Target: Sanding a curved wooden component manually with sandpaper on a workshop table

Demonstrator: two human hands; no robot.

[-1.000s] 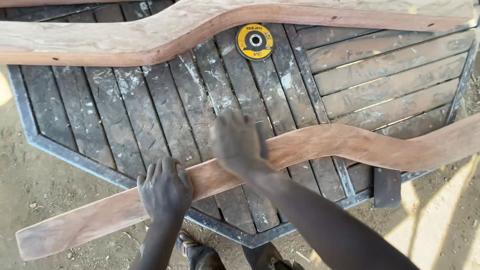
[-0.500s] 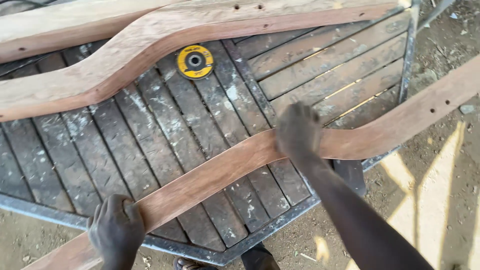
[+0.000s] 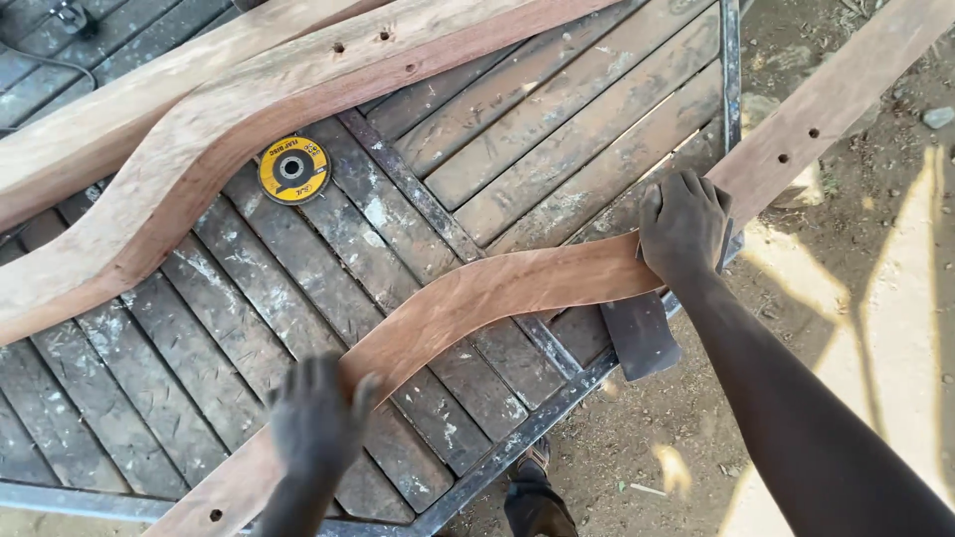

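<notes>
The right hand (image 3: 684, 225) lies palm-down on the curved wooden plank (image 3: 497, 288), fingers wrapped over its far edge near the table's corner. The left hand (image 3: 316, 418) (blurred) grips the same plank lower down, fingers spread over it. The plank runs diagonally across the slatted metal-framed table (image 3: 557, 149), its drilled end overhanging the dirt. A yellow grinding disc (image 3: 293, 169) rests beside two thicker curved timbers (image 3: 199, 139).
</notes>
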